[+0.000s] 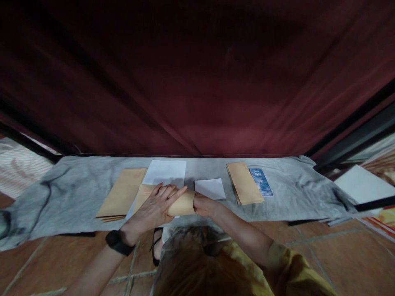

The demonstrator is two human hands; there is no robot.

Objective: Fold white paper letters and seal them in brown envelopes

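Observation:
A brown paper envelope (182, 204) bulges in a curve between my hands, just above the near part of the cloth-covered table. My left hand (160, 203), with a black band on its wrist, lies across the envelope and grips it, fingers on top. From the right, my right hand (202, 204) reaches into the envelope's end; its fingers are hidden inside. Beneath and behind them is a white sheet of paper (166, 172). Beside it on the left lies a stack of brown envelopes (125, 191).
On the grey cloth (286, 181) lie a smaller stack of white paper (210, 188), more brown envelopes (245, 183) and a phone (261, 181) with its screen lit. A dark red curtain (197, 102) hangs along the back edge. A white board (364, 184) stands off to the right.

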